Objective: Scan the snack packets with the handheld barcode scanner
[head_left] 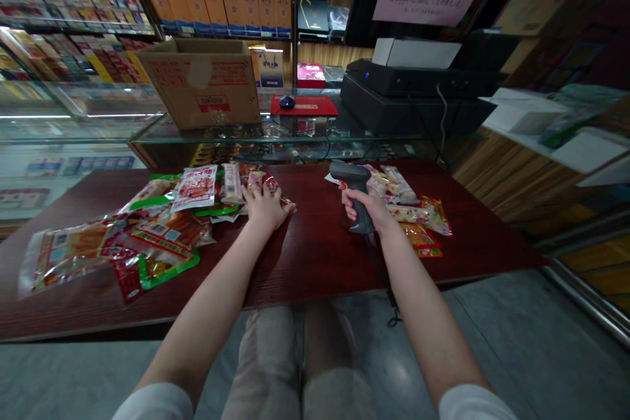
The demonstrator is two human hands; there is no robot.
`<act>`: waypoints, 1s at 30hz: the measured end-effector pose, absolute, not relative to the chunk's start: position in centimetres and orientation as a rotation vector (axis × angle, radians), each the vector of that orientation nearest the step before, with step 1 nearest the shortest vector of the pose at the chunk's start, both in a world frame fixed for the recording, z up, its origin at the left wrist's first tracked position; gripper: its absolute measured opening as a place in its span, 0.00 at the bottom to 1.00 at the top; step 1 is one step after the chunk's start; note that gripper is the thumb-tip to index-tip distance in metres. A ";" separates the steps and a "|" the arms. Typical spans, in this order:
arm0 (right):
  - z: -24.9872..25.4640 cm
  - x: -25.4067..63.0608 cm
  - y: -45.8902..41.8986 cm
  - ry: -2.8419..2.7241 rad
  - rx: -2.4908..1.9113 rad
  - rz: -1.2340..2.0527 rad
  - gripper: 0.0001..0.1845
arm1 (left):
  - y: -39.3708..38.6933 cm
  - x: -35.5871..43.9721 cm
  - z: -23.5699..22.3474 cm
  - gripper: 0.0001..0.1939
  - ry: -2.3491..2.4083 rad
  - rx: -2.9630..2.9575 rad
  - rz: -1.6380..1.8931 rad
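Note:
My right hand (369,207) is wrapped round the grip of a black barcode scanner (361,213), its head pointing left above the dark red table. My left hand (266,207) lies with fingers spread on the right end of a pile of snack packets; whether it grips one I cannot see. In that pile are a white and red packet (195,187), a small pale packet with a barcode (231,182) and larger clear bags of brown food (73,249). A second group of packets (411,213) lies behind and right of my right hand, partly hidden by it.
Behind the dark red table (305,262) runs a glass counter bearing a cardboard box (207,88), a red mat (315,105) with a computer mouse (287,102), and black till equipment (408,105). A cable hangs from the scanner past the table's front edge. Stocked shelves stand beyond.

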State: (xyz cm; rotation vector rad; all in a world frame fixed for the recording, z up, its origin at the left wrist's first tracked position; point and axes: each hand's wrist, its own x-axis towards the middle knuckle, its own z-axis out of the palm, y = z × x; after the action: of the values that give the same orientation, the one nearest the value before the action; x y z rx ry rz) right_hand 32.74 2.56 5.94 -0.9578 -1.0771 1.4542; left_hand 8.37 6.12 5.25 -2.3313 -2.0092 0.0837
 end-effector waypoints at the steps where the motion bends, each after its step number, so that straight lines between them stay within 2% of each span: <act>1: 6.0 32.9 2.5 -1.073 -0.951 1.445 0.19 | 5.9 8.3 5.6 0.40 -2.020 -2.320 0.137; 11: 7.5 35.2 2.3 -0.961 -0.934 1.408 0.19 | 4.2 6.6 8.9 0.36 -1.838 -2.474 0.433; 16: 8.9 38.9 1.5 -1.000 -1.001 1.342 0.18 | 4.7 7.0 8.9 0.26 -1.851 -2.470 0.383; 23: 8.6 43.9 0.8 -0.970 -1.051 1.303 0.19 | 5.0 13.2 9.2 0.21 -1.515 -2.559 0.034; 30: 6.8 46.3 -0.3 -0.896 -0.950 1.289 0.18 | 8.4 19.7 5.8 0.31 -1.375 -3.022 -0.288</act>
State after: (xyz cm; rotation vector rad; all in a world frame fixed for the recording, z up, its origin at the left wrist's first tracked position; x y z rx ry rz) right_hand 46.29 -0.32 6.77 -0.9501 -0.8958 1.2888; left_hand 19.73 8.42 5.77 -3.0218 -1.3746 -0.2881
